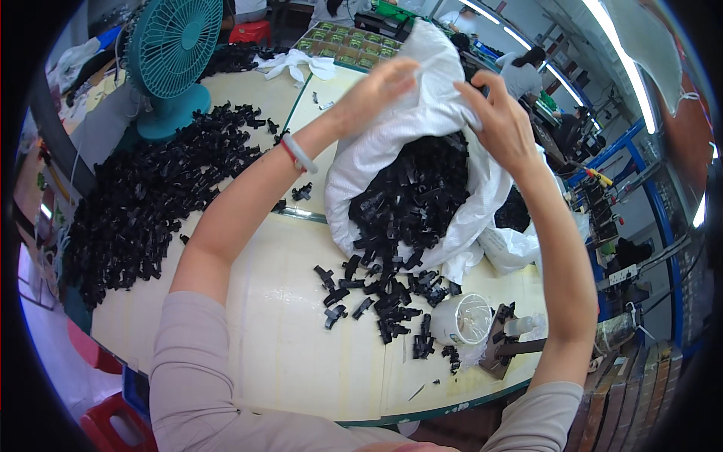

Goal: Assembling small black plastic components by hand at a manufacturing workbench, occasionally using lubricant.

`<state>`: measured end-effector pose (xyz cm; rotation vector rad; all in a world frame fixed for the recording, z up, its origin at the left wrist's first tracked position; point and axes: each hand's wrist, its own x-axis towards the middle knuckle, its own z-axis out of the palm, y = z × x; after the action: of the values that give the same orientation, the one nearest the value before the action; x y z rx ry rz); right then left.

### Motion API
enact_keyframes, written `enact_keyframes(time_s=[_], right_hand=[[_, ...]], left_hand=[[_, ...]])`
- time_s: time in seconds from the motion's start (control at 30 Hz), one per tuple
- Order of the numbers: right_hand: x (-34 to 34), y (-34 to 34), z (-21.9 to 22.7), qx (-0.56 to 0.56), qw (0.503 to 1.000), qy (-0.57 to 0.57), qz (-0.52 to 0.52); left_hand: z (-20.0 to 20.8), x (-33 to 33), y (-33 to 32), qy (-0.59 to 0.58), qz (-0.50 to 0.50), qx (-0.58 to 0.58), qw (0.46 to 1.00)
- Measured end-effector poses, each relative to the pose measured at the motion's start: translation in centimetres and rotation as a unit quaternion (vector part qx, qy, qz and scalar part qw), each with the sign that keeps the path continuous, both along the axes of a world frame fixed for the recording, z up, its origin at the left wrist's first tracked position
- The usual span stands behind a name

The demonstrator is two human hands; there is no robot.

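Here we pinch the white sack (422, 120) at twelve o'clock, left hand (373, 90) and right hand (501, 120) clamped on its upturned end, so black plastic parts (392, 294) spill toward six o'clock.

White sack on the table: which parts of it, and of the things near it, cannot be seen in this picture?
Head view:
- Lower half of the white sack: hidden behind its own cloth.
- Right hand fingers: buried in the sack's fold.
- Cup contents: blurred by clear wrap.
- Black plastic parts: too small for detail.
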<state>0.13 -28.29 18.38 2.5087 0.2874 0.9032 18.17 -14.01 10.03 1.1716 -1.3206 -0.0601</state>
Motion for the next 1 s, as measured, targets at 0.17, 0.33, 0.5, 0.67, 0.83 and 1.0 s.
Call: enact_keyframes(time_s=[0.17,0.33,0.5,0.67,0.83,1.0], right_hand=[[-1.8,0.1,-1.4,-0.104,0.992,-0.043,0.064],[-3.3,0.0,-3.1,-0.017,0.987,-0.159,-0.024],[-1.2,1.5,-8.7,0.376,0.803,-0.416,-0.203],[2.5,2.0,-9.9,0.703,0.710,0.028,-0.015],[9.8,-3.7,-13.3,0.402,0.912,0.041,0.067],[15.8,-4.6,-11.2,0.329,0.935,-0.041,0.129]], left_hand=[[4.3,3.0,-4.8,0.209,0.092,-0.046,0.973],[6.6,4.7,-4.8,0.076,0.015,-0.011,0.997],[4.7,4.9,-4.5,0.196,-0.037,-0.052,0.979],[3.4,4.6,-6.1,0.358,-0.153,-0.130,0.912],[4.2,3.2,-6.1,0.358,-0.144,-0.121,0.915],[3.8,3.9,-4.7,0.292,-0.051,-0.090,0.951]])
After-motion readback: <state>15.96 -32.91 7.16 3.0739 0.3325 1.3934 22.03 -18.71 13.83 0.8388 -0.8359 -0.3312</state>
